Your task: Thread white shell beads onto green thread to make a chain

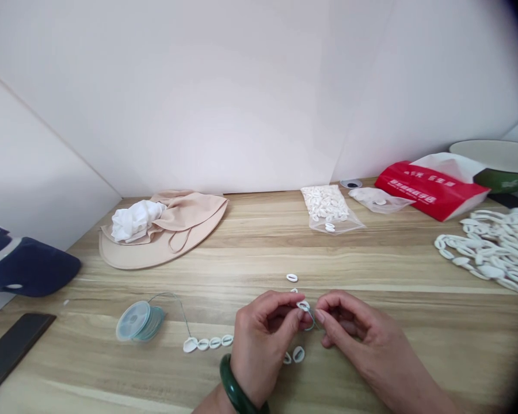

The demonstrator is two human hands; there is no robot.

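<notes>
Between thumb and fingers, my left hand (267,339) pinches a white shell ring (303,306) near the middle of the table. Just to its right, my right hand (354,333) is closed at the fingertips on a thin blue-green cord (314,322) that runs at the shell. A row of white shells (215,342) on the cord lies left of my left hand and passes behind it. The cord leads back to a spool (141,321). Loose shells (299,353) lie below my fingers, and another (292,278) lies above them.
A beige hat (198,221) with white cloth (136,219) is at the back left, a navy cap (34,264) at the left edge. A bag of shells (326,204), a red packet (431,190), a green bowl (501,181) and a shell-strand pile (496,247) are towards the right.
</notes>
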